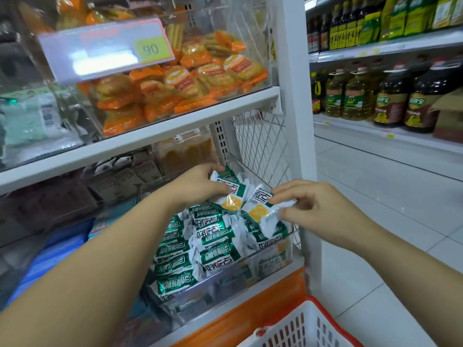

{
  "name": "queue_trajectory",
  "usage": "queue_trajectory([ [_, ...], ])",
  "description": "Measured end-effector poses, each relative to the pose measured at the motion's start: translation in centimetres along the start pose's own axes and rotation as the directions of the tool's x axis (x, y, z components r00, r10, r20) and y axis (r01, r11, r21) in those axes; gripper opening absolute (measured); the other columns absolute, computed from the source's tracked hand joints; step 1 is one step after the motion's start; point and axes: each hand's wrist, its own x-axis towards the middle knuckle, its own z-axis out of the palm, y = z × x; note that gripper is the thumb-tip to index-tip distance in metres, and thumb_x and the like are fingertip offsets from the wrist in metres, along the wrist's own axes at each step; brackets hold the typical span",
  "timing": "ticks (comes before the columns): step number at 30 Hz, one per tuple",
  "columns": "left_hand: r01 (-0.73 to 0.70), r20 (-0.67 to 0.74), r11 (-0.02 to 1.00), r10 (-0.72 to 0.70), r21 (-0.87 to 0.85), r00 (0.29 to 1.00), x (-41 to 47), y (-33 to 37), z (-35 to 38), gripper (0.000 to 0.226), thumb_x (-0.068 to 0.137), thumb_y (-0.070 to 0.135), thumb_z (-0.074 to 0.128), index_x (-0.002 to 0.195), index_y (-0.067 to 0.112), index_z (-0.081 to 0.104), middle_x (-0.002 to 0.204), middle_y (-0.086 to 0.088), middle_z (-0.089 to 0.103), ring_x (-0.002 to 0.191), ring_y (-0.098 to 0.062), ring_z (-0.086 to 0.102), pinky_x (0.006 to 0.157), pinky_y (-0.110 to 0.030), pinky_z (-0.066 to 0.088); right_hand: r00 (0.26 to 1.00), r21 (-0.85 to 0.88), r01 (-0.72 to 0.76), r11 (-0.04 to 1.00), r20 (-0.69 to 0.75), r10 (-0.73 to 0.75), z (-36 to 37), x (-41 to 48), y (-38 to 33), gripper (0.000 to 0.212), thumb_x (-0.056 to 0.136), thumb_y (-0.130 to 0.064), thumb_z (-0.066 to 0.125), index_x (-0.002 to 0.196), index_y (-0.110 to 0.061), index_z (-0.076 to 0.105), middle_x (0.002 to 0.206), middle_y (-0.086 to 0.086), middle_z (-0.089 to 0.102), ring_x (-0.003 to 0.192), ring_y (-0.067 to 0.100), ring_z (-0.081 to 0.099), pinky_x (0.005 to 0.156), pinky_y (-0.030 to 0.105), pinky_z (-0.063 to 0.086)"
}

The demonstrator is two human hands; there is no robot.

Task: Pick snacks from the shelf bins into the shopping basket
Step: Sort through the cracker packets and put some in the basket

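A clear bin [270, 261] on the lower shelf holds several green-and-white snack packets [215, 246]. My left hand [198, 186] grips one such packet [230, 194] just above the pile. To its right, my right hand [315, 209] pinches a second packet [263, 211] by its white end, so it hangs over the bin's right side. The white shopping basket [300, 329] with a red rim shows at the bottom right, below and in front of the shelf; only its corner is in view.
Above is a clear bin of orange cracker packets [180, 81] with a price label [105, 51]. A white shelf post [295, 121] and wire mesh stand right of the bin. Oil bottles [355, 93] line the far shelf across a tiled aisle. Blue packs [57, 251] lie lower left.
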Motion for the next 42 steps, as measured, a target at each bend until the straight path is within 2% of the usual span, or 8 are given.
queue_trajectory([
  [10, 0.058, 0.268, 0.930, 0.044, -0.363, 0.962, -4.3, 1.7, -0.5, 0.020, 0.096, 0.008, 0.050, 0.099, 0.018, 0.067, 0.086, 0.001, 0.072, 0.073, -0.008, 0.065, 0.070, -0.024, 0.051, 0.999, 0.211, -0.025, 0.977, 0.044, 0.016, 0.6, -0.3, -3.1, 0.025, 0.078, -0.002, 0.074, 0.087, -0.017, 0.056, 0.079, -0.005, 0.073, 0.067, 0.010, 0.070, 0.060, 0.037, 0.059],
  [16, -0.094, 0.386, 0.995, 0.104, -0.046, 0.916, -6.0, 1.6, -1.0, 0.069, 0.070, 0.066, 0.069, 0.130, 0.034, 0.052, 0.130, 0.023, 0.053, 0.116, 0.003, 0.051, 0.098, -0.022, 0.040, 0.999, 0.169, 0.035, 0.985, 0.004, -0.036, 1.8, -0.4, -3.2, 0.033, 0.073, -0.010, 0.080, 0.083, -0.033, 0.058, 0.092, 0.002, 0.067, 0.077, 0.017, 0.069, 0.073, 0.036, 0.059],
  [22, -0.240, 0.258, 0.945, 0.181, 0.223, 0.949, -6.7, 1.3, -1.5, 0.066, 0.076, 0.040, 0.076, 0.136, 0.034, 0.049, 0.128, 0.004, 0.059, 0.102, 0.017, 0.033, 0.097, -0.034, 0.043, 0.998, 0.274, 0.048, 0.961, -0.039, -0.039, 3.3, -0.3, -3.1, 0.030, 0.077, -0.008, 0.076, 0.090, -0.030, 0.062, 0.096, -0.008, 0.066, 0.087, 0.003, 0.067, 0.073, 0.020, 0.055],
  [25, -0.202, 0.056, 0.979, 0.203, -0.018, 0.978, -6.5, -0.1, -2.6, 0.045, 0.077, 0.025, 0.077, 0.116, 0.037, 0.058, 0.104, -0.005, 0.070, 0.084, -0.005, 0.069, 0.077, -0.034, 0.056, 0.988, 0.033, 0.148, 0.988, -0.054, -0.146, 3.1, 0.0, -2.7, 0.030, 0.082, -0.020, 0.072, 0.103, -0.039, 0.060, 0.108, -0.028, 0.058, 0.100, -0.016, 0.053, 0.086, 0.006, 0.043],
  [30, -0.064, -0.383, 0.997, 0.075, 0.040, 0.921, -3.5, -3.8, -4.1, 0.057, 0.079, 0.043, 0.073, 0.129, 0.032, 0.049, 0.114, 0.002, 0.064, 0.087, -0.019, 0.066, 0.066, -0.033, 0.054, 0.912, -0.370, 0.387, 0.844, 0.290, -0.291, 5.1, -0.3, -1.3, 0.037, 0.091, -0.036, 0.060, 0.128, -0.037, 0.057, 0.132, -0.022, 0.052, 0.122, -0.008, 0.038, 0.110, 0.015, 0.014],
  [34, -0.025, -0.394, 0.993, 0.068, 0.111, 0.917, -1.6, -4.4, -2.5, 0.061, 0.085, 0.034, 0.070, 0.137, 0.027, 0.038, 0.111, 0.004, 0.055, 0.083, -0.016, 0.055, 0.058, -0.019, 0.041, 0.905, -0.449, 0.413, 0.792, 0.303, -0.299, 6.7, -0.5, 0.1, 0.032, 0.091, -0.037, 0.060, 0.122, -0.037, 0.062, 0.123, -0.018, 0.062, 0.129, 0.006, 0.038, 0.116, 0.032, 0.006],
  [39, 0.068, -0.298, 0.986, -0.020, 0.151, 0.954, 0.2, -5.3, -1.1, 0.067, 0.089, 0.028, 0.066, 0.143, 0.025, 0.026, 0.106, -0.001, 0.053, 0.047, -0.005, 0.058, 0.039, -0.016, 0.042, 0.918, -0.366, 0.384, 0.848, 0.249, -0.308, 6.7, -0.3, 0.9, 0.024, 0.093, -0.030, 0.058, 0.115, -0.032, 0.068, 0.113, -0.016, 0.067, 0.126, 0.005, 0.038, 0.100, 0.017, 0.018],
  [42, 0.031, -0.183, 0.974, 0.011, 0.225, 0.983, 0.4, -6.0, -0.7, 0.072, 0.089, 0.028, 0.067, 0.147, 0.023, 0.026, 0.127, -0.009, 0.054, 0.072, -0.015, 0.057, 0.054, -0.016, 0.043, 0.918, -0.327, 0.375, 0.867, 0.259, -0.299, 6.6, -0.3, 0.9, 0.024, 0.093, -0.029, 0.058, 0.115, -0.031, 0.068, 0.111, -0.017, 0.066, 0.124, -0.002, 0.035, 0.099, 0.016, 0.023],
])
